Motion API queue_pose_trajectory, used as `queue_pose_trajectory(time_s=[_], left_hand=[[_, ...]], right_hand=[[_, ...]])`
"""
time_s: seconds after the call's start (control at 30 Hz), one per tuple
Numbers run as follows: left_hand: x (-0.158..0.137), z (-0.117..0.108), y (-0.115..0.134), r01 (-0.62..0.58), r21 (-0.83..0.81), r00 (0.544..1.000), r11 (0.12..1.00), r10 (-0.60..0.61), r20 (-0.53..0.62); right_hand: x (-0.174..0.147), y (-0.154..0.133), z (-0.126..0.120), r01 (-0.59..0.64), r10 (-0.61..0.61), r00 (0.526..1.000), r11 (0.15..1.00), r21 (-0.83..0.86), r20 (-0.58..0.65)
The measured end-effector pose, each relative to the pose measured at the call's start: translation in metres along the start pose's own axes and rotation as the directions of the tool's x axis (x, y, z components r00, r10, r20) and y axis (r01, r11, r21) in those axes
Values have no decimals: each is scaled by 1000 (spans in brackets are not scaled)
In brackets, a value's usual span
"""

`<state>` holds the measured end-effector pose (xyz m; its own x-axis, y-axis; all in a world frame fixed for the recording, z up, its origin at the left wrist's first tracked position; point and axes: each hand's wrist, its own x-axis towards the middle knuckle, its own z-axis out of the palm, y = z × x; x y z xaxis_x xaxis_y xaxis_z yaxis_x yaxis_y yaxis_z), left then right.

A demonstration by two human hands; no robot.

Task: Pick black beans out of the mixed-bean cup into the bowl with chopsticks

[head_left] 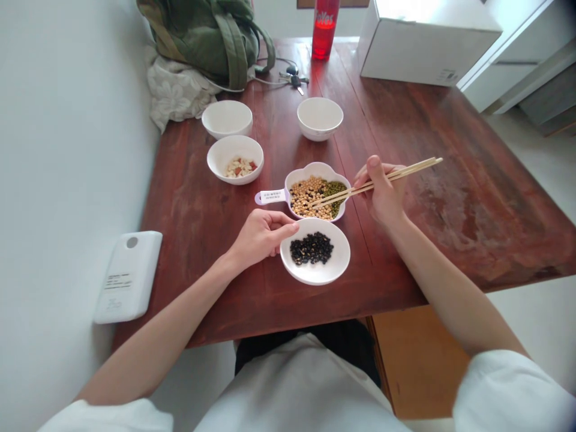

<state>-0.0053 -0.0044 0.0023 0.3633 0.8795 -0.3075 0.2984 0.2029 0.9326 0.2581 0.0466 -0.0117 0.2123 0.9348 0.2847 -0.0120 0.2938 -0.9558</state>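
My left hand (265,236) grips the left rim of a white bowl (315,277), thumb on top and fingers below. Black beans (311,248) lie in that bowl. A pair of wooden chopsticks (407,171) is held in my right hand (383,187). Their tips reach into a flower-shaped dish (317,168) with a labelled handle (272,197), just beyond the bowl. Yellow soybeans (310,191) mixed with some black beans fill most of the dish, with green mung beans (335,191) at its right side. No bean can be made out between the tips.
A bowl with pale and reddish nuts (240,168) stands left, in front of another white bowl (227,118). A third bowl (320,118) is farther back. Keys (294,79), a green bag (202,42), a red bottle (324,33), a white box (418,51) and a white power bank (128,277) surround them.
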Motion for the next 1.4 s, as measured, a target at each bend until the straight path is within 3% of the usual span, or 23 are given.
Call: queue_pose_trajectory(time_s=[0.3, 0.57, 0.73, 1.07, 1.4], left_hand=[[0, -1, 3, 44, -61, 998, 997, -42, 44], [0, -1, 6, 87, -100, 995, 991, -82, 51], [0, -2, 6, 124, -98, 991, 987, -119, 56], [0, -1, 8, 119, -80, 993, 990, -117, 35], [2, -4, 3, 97, -26, 994, 995, -95, 48]], right_hand=[[-15, -9, 5, 53, -31, 987, 989, -136, 158], [-17, -6, 5, 96, -57, 973, 981, -170, 225], [-17, -4, 5, 110, -71, 968, 982, -151, 241], [-16, -3, 6, 19, 7, 972, 994, -107, 236], [-13, 2, 4, 59, -49, 952, 998, -23, 303]])
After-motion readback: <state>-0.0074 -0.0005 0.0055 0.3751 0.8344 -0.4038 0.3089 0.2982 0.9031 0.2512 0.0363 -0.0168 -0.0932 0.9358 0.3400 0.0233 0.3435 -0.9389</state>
